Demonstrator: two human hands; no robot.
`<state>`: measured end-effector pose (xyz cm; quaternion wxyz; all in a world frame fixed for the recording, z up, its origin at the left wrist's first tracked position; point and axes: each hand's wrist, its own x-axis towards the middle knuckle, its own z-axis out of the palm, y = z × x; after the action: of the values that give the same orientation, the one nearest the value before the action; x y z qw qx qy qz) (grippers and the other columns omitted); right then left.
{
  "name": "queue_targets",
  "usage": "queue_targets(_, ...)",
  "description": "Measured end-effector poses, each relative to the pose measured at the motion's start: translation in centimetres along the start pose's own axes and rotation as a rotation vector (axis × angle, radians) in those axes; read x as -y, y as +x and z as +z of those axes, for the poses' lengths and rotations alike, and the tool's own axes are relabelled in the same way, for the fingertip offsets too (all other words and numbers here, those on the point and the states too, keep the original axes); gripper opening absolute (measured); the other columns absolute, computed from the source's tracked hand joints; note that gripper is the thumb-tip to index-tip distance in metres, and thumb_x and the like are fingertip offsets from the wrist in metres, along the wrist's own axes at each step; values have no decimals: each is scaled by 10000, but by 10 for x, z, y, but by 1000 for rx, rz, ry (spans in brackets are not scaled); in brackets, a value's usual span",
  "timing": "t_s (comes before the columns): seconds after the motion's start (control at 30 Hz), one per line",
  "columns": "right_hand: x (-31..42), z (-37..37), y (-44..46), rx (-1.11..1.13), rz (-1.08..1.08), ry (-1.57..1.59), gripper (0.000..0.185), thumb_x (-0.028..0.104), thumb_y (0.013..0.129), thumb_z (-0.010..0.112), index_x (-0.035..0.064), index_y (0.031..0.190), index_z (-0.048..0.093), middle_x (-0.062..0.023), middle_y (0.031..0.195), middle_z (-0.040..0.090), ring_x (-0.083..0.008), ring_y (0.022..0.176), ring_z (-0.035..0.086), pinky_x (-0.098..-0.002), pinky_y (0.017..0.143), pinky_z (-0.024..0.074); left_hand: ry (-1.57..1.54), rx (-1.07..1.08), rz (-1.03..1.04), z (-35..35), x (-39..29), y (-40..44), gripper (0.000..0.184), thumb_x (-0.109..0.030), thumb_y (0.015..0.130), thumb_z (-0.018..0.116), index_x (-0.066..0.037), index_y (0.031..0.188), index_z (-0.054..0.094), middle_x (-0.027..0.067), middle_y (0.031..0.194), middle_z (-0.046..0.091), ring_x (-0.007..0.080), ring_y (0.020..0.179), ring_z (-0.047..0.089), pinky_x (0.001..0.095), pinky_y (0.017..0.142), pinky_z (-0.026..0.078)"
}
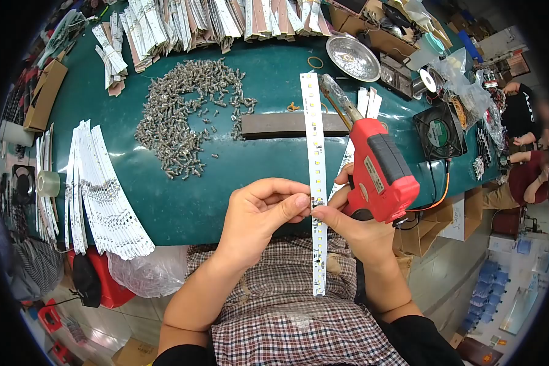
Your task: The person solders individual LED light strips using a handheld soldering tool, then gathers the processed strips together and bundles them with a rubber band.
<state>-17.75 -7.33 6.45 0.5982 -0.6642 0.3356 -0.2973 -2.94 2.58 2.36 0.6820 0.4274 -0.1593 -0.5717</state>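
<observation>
A long white LED strip board (316, 152) stands lengthwise in front of me, dotted with yellow LEDs and small components. My left hand (262, 210) is at its left edge, thumb and fingers pinched together. What lies in that pinch is too small or hidden to make out. The thumb of my right hand (354, 229) presses on the board's front near the middle. The same hand has its fingers round a red and black soldering gun (381, 171), whose tip points up and away. A grey-brown bar (271, 125) lies on the table behind the board.
Small metal parts (183, 116) lie heaped on the green table (165, 216). Fanned LED boards (107, 195) are at left, with more bundles (213, 21) along the back. A metal bowl (352, 58) and a black fan (439, 133) stand right. Other people (527, 177) sit far right.
</observation>
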Motion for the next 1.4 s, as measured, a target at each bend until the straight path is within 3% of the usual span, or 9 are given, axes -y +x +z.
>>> queue_targets(0.5,-16,1,-7,-2,-62,-197,591,16,741,856,-22,1197,482,-12,711,635,-87,625,632,-238,628,515,105,-85,-2,3,0,1,150,-48,914,717,39,1028,671,92,933,718,116,815,692,232,726,573)
queue_targets(0.57,-18,0,-11,-12,43,-216,615,49,728,872,-15,1200,484,-38,821,638,-123,676,642,-263,664,527,115,-80,-33,3,-1,2,144,-43,912,710,42,1018,664,90,930,717,112,805,692,225,717,569)
queue_targets(0.73,-22,2,-9,-13,-147,-364,603,83,712,889,8,1177,514,-113,1019,610,-205,850,646,-310,697,536,112,-38,-154,-2,-7,10,129,-59,914,695,28,1002,660,84,898,719,113,756,689,226,684,563)
queue_targets(0.9,-18,5,-6,-57,-192,-379,549,94,738,876,12,1156,529,-106,1008,616,-201,845,643,-315,701,534,161,-5,-197,-8,-12,20,133,-48,895,693,34,993,657,83,892,713,112,772,690,230,689,561)
queue_targets(1.03,-8,-4,-18,-125,-11,-243,460,82,811,828,12,1159,536,-92,1033,606,-165,833,618,-319,720,525,298,-141,-79,-15,-10,34,110,-56,897,680,30,963,659,70,828,710,111,716,688,230,643,558)
queue_targets(1.07,1,-14,-23,-83,-78,-497,418,75,876,765,2,1201,513,-91,1042,598,-142,870,631,-312,776,524,439,-198,-32,-18,-8,39,120,-59,896,687,39,959,661,72,825,710,111,716,688,230,643,558)
queue_targets(1.17,32,-11,-36,-139,68,-145,340,17,932,596,-18,1243,463,-91,1055,582,-158,862,654,-337,853,519,679,-281,21,-23,-3,47,148,-66,896,701,63,957,666,79,819,710,110,718,687,229,647,560)
queue_targets(1.37,13,-35,-71,61,144,-69,437,174,951,641,24,1301,428,-84,940,551,-138,706,618,-349,769,539,1154,-389,175,-12,-12,40,153,-61,847,719,13,974,675,71,853,713,97,638,651,251,624,520)
queue_targets(1.4,13,-36,-74,109,238,-98,302,149,964,634,15,1196,496,-65,927,563,-138,745,616,-347,760,526,1181,-403,242,-11,-13,38,163,-59,830,724,-4,975,675,61,897,708,98,621,633,257,620,508)
